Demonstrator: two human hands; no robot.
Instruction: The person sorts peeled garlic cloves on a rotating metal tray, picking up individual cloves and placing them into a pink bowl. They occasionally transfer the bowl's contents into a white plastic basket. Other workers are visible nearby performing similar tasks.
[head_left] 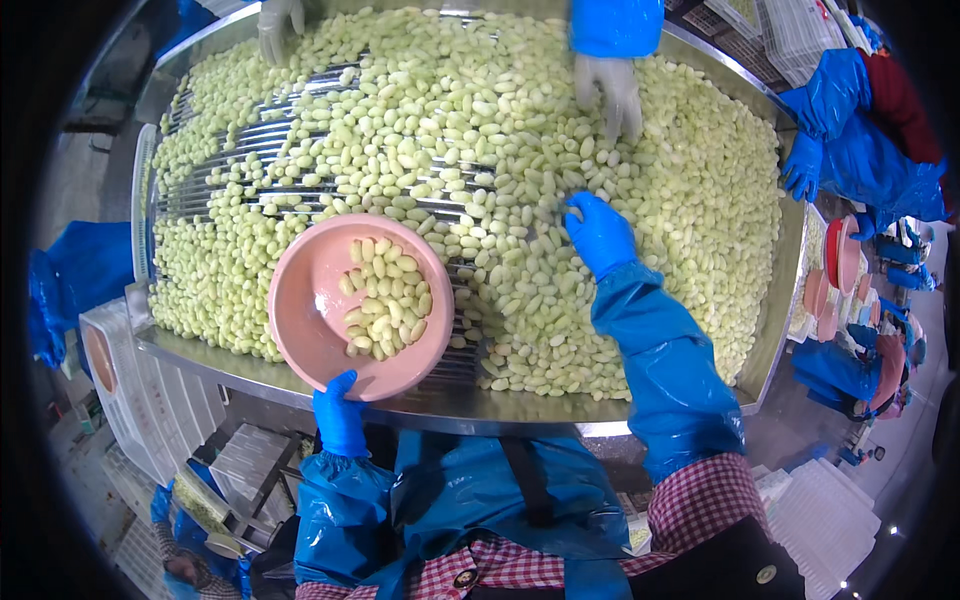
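My left hand [341, 413], in a blue glove, grips the near rim of a pink plastic bowl [300, 296]. The bowl is tilted, and a small heap of pale green grapes [385, 305] lies against its right side. Out over the steel sorting table, my right hand [600, 236] reaches among loose pale green grapes [540, 330], its gloved fingers partly apart. Nothing shows between those fingers, though their tips are partly lost among the fruit. The grapes are oval and look peeled.
Across the table, another person's white-gloved hand [612, 97] touches the grapes; another pale glove [279, 30] is at the far left. Metal bars [240, 150] show through the layer. A blue-gloved co-worker's hand [803, 166] is by the right rim. White crates [820, 525] stand lower right.
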